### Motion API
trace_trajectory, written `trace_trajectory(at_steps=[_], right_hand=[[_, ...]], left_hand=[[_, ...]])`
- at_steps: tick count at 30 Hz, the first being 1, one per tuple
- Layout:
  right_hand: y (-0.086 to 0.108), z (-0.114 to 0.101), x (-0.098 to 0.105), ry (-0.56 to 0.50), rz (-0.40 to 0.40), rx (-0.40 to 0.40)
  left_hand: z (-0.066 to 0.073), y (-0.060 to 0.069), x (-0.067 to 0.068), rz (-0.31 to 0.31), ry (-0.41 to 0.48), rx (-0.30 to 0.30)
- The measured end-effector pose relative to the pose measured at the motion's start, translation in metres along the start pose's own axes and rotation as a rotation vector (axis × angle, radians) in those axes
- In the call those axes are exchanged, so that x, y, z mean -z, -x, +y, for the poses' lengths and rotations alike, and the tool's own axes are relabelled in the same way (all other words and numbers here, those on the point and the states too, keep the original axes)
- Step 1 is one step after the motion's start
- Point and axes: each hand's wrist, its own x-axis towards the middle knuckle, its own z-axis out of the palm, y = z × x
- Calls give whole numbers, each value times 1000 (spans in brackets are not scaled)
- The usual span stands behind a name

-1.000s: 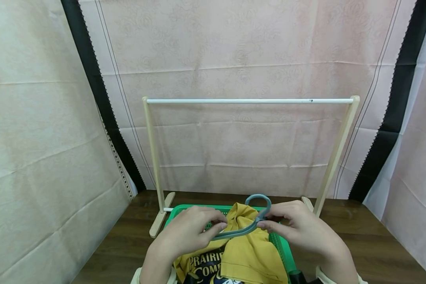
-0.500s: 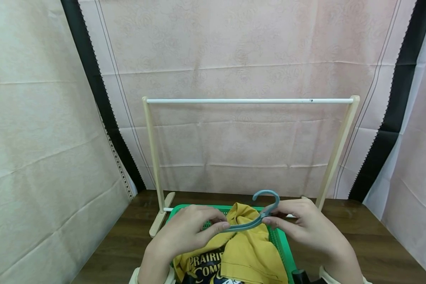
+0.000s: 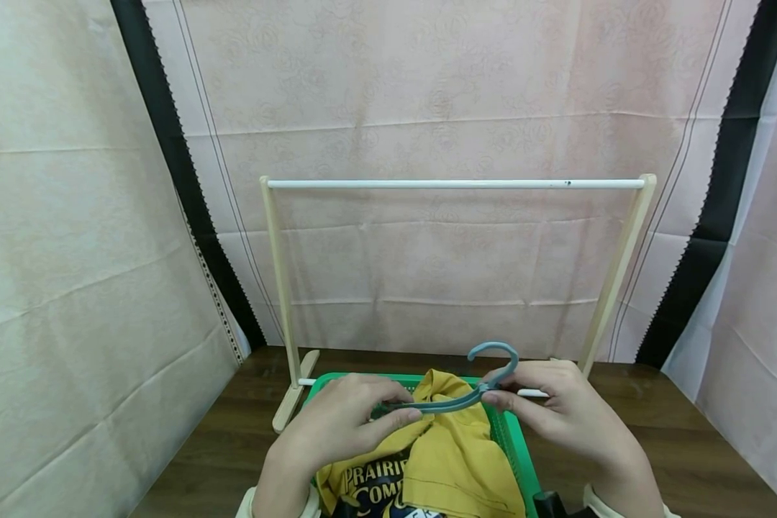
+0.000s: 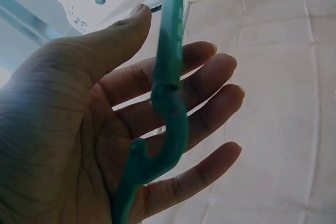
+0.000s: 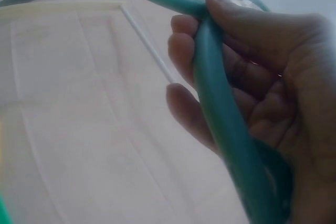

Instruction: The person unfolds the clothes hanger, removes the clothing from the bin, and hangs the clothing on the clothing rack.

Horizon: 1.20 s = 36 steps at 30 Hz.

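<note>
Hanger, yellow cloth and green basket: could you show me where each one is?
Hanger (image 3: 452, 406): head view, on its arm between the hands.
Yellow cloth (image 3: 462, 471): head view, on the folded part beside the lettering.
Green basket (image 3: 521, 455): head view, on its right side.

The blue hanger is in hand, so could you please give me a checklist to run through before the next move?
1. Right hand secure on the blue hanger: ok, it pinches just below the hook.
2. Left hand closed on the hanger: not ok, its thumb stands apart in the left wrist view.
3. Hook free: ok, caught on nothing.
4. Hanger clear of the yellow shirt: cannot tell, they overlap in the head view.
5. Rack standing: ok, upright.
</note>
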Motion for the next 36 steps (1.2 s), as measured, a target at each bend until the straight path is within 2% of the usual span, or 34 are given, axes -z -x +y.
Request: trace_trajectory(at_steps=[6, 10, 13, 17, 22, 26, 30, 34, 36], right_hand=[[-1, 1, -1, 44, 57, 106], [-1, 1, -2, 41, 68, 125], [-1, 2, -3, 9, 47, 110], [-3, 2, -4, -38, -17, 60], [-3, 1, -4, -58, -89, -48], [-4, 1, -4, -2, -100, -59], [-5, 1, -4, 68, -87, -15], [-3, 1, -3, 111, -82, -18], [-2, 1, -3, 157, -84, -54]], left_hand=[[-2, -1, 0, -7, -5, -10], [-3, -2, -1, -20, 15, -10], [-3, -3, -2, -25, 24, -25], [-3, -4, -3, -30, 22, -60], [-2, -3, -1, -46, -7, -38], [-2, -2, 1, -51, -46, -9], [-3, -2, 2, -54, -54, -5], [-3, -1, 2, -50, -46, -9], [-3, -1, 3, -51, -38, -6]])
